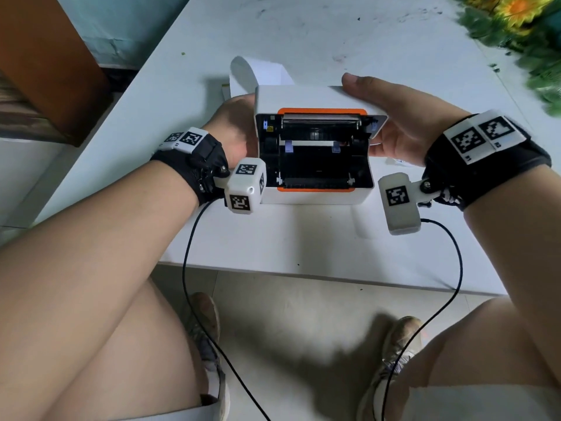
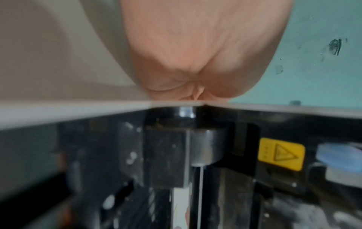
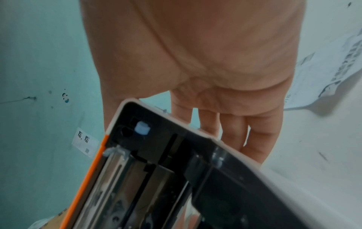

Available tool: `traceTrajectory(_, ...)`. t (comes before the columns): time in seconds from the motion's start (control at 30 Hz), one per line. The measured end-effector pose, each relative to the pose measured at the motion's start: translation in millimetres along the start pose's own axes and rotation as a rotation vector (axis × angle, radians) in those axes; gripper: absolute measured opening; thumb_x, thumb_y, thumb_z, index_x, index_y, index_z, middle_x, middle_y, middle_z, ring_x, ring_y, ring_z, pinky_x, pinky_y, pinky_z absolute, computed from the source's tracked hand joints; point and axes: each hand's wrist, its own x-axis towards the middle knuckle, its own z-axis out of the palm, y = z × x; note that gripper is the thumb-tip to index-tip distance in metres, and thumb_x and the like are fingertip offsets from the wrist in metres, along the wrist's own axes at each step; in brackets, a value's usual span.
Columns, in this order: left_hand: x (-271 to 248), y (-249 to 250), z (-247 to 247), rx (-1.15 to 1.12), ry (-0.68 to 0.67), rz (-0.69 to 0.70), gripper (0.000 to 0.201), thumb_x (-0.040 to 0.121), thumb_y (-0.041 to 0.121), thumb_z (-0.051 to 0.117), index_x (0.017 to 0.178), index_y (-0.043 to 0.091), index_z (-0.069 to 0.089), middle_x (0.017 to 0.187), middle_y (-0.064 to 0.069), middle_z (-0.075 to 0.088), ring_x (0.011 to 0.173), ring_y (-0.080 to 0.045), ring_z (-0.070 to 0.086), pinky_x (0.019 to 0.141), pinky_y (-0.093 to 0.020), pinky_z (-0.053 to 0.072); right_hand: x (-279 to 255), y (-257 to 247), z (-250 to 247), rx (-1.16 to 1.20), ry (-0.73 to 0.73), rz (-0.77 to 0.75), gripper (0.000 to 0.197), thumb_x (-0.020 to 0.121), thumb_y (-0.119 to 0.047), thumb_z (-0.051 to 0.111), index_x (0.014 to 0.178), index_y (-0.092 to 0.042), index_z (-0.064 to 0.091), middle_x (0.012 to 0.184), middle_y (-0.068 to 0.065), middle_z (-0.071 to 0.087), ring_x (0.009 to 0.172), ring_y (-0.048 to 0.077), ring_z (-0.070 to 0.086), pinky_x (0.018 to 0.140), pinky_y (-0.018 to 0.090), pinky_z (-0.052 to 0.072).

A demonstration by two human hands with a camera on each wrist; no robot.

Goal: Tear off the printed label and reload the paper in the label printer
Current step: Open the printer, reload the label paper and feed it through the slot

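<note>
You are seated at a makeshift work corner, more plain back room than fitted office: a white table (image 1: 303, 31), scuffed and ink-marked, against a pale green wall (image 1: 121, 22). Artificial flowers (image 1: 516, 22) lie at 2 o'clock, a brown cabinet (image 1: 45, 56) at 10 o'clock, bare tile floor (image 1: 288, 329) at 6 o'clock.

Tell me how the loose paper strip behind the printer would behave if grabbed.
The paper strip probably flops: it already curls over itself. Likely very light, being thin. It may crease or tear easily. Both hands, left hand and right hand, are on the printer lid.
</note>
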Motion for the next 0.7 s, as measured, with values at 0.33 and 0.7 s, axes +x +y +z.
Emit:
traceTrajectory(0.33, -6.9, 4.6, 13.4, -0.015, -0.044, -0.008, 0.020, 0.101, 0.021, 0.050, 0.105, 0.009, 0.067, 0.096, -0.011, 0.063, 0.073, -0.027, 0.071, 0.066, -0.034, 0.063, -3.7, -2.6, 11.6, 0.118, -0.061, 0.041, 0.018, 0.092, -0.042, 0.076, 0.099, -0.026, 0.080, 0.124, 0.006, 0.080, 0.118, 0.032, 0.076, 0.110, 0.061, 0.052)
traceTrajectory(0.7, -9.7, 1.0, 8.7, 0.095, -0.006, 0.000, 0.043, 0.109, 0.023, 0.035, 0.097, 0.013, 0.075, 0.094, -0.008, 0.073, 0.082, -0.027, 0.071, 0.074, -0.036, 0.064, 0.5, 0.8, 15.3, 0.252, -0.025, 0.014, 0.039, 0.094, -0.043, 0.071, 0.126, -0.020, 0.073, 0.137, 0.010, 0.074, 0.119, 0.038, 0.075, 0.106, 0.068, 0.050)
